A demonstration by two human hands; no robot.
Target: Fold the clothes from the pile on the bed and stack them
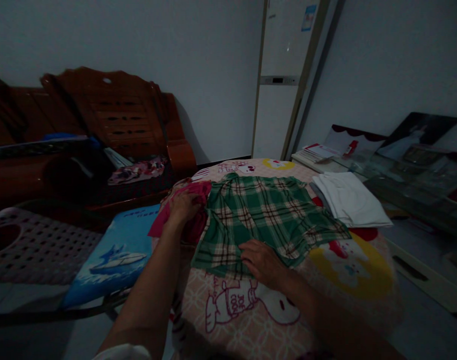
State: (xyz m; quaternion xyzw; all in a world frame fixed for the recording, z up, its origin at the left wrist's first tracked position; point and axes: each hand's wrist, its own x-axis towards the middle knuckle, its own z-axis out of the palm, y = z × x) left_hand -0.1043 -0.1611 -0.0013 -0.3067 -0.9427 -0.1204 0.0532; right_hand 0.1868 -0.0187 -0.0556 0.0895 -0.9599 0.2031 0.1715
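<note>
A green plaid garment [262, 210] with black and white lines lies spread out, somewhat wrinkled, on a round table with a pink patterned cover [228, 315]. My right hand [262, 260] rests on its near edge with the fingers stretched out over the fabric. At the garment's left side is a bunched pink-red cloth [200, 190]. My left hand [184, 206] lies on top of that cloth, fingers extended and slightly bent. A stack of folded white cloth [348, 199] sits at the table's right edge.
Left of the table stands a blue folding chair [119, 250] beside a woven plastic chair [37, 250]. Behind them is a carved wooden sofa [119, 120] with cloth on its seat. A glass-topped cabinet [404, 175] runs along the right wall; a tall white air conditioner [277, 115] fills the corner.
</note>
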